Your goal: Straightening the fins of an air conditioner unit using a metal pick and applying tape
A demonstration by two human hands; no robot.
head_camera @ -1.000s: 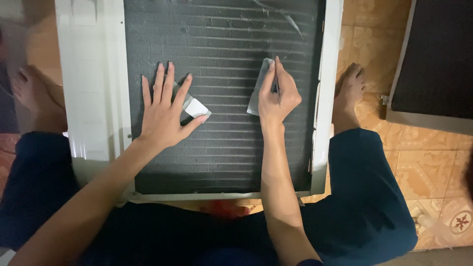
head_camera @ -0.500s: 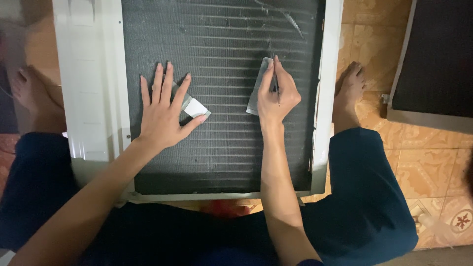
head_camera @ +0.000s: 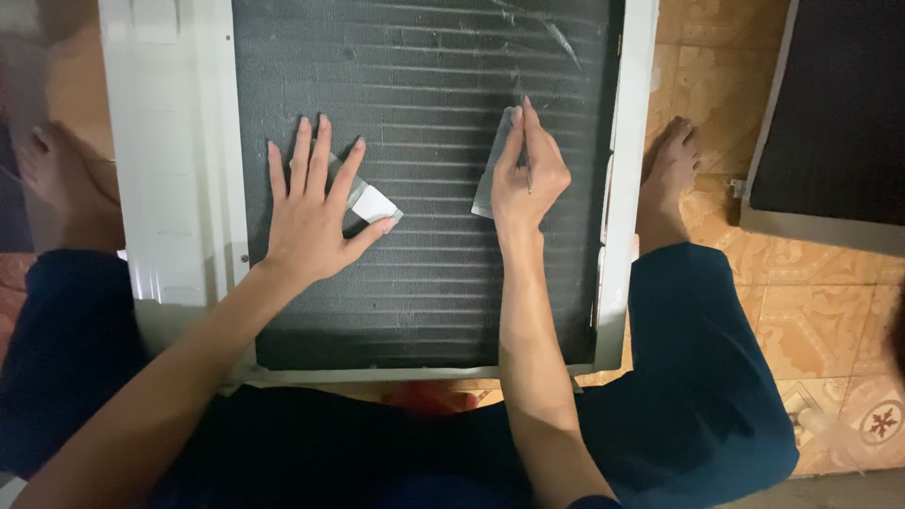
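Two pale strips (head_camera: 372,203) lie under flat hands (head_camera: 311,217).

the left hand (head_camera: 316,212) lies flat, fingers spread, on the dark finned coil (head_camera: 424,283) of a white-framed unit (head_camera: 170,141) — a small pale card (head_camera: 372,203) sits under its thumb. the right hand (head_camera: 528,174) presses a thin grey plate (head_camera: 490,170) edge-on against the fins. bare feet rest either side — patterned floor tiles (head_camera: 830,311) at right.
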